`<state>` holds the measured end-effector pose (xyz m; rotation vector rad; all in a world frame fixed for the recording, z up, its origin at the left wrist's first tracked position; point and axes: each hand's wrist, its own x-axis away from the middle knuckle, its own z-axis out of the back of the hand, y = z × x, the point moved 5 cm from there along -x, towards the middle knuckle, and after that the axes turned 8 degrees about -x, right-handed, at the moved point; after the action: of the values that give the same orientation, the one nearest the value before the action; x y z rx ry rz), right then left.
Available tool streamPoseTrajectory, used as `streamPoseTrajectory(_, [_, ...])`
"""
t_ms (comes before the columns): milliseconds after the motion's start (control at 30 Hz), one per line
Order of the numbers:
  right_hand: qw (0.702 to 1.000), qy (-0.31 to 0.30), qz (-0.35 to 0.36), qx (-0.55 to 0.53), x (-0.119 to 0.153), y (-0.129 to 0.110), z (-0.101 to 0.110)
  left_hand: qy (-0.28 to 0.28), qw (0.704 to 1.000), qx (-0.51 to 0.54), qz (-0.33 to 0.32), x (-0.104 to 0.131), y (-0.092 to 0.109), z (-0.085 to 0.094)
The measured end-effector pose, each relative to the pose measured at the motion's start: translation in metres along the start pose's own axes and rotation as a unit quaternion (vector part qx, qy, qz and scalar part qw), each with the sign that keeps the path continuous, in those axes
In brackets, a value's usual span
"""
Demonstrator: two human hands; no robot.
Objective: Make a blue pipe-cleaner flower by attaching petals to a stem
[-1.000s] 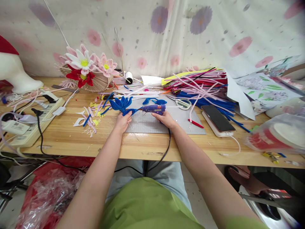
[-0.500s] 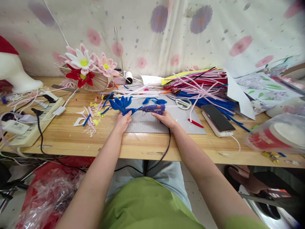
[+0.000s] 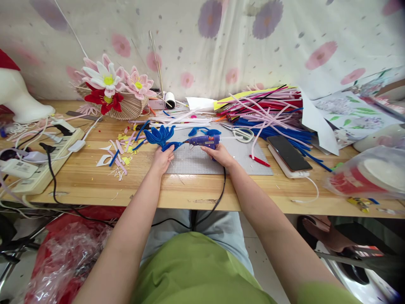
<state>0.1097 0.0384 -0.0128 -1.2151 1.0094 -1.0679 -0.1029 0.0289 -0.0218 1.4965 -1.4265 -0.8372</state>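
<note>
Between the closed fingers of my left hand (image 3: 164,158) is a blue pipe-cleaner flower (image 3: 160,136), its petals pointing up and a leaf-like blue piece reaching right. My right hand (image 3: 220,154) is wrapped around a purple hot glue gun (image 3: 205,142). The gun's nozzle points left and is close to the end of the blue piece; whether they touch I cannot tell. A clear glue stick (image 3: 231,137) sticks out of its back. Behind the gun, more shaped blue pipe-cleaner pieces (image 3: 198,130) lie on the grey cutting mat (image 3: 190,168).
Scissors (image 3: 245,134) and a red pen-like item (image 3: 259,161) lie right of the gun. Beyond is a heap of pipe cleaners (image 3: 262,105). A phone (image 3: 289,153) rests at right. Scraps (image 3: 120,158) and a power strip (image 3: 47,162) are at left. The gun's black cord (image 3: 221,192) hangs over the table edge.
The glue gun has tilted slightly, its clear stick now showing more plainly behind it. Both hands keep their grips, and the whole view has shifted a little.
</note>
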Motion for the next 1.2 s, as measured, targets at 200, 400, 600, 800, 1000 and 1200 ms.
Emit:
streamPoseTrajectory(200, [1.0, -0.016, 0.01, -0.004, 0.0013, -0.0028, -0.0044, 0.008, 1.0, -0.01, 0.001, -0.0001, -0.0003, 0.0003])
streamPoseTrajectory(400, [1.0, 0.005, 0.001, 0.003, 0.0007, -0.0022, -0.0021, 0.003, 1.0, -0.016, -0.005, -0.0001, -0.0001, 0.0])
streamPoseTrajectory(600, [1.0, -0.013, -0.001, -0.007, 0.0019, -0.0044, -0.0061, 0.014, 0.999, -0.041, -0.009, 0.0013, -0.0007, -0.0013])
streamPoseTrajectory(800, [1.0, -0.024, -0.007, -0.008, 0.0037, -0.0056, -0.0039, 0.015, 0.999, -0.046, -0.006, 0.0015, -0.0005, -0.0018])
streamPoseTrajectory(1000, [1.0, -0.008, -0.009, 0.003, 0.0037, -0.0059, -0.002, 0.016, 0.999, -0.047, -0.007, 0.0, -0.0013, -0.0005])
streamPoseTrajectory(1200, [1.0, -0.029, -0.001, 0.004, 0.0048, -0.0076, -0.0061, 0.02, 0.999, -0.047, -0.007, 0.001, -0.0011, -0.0009])
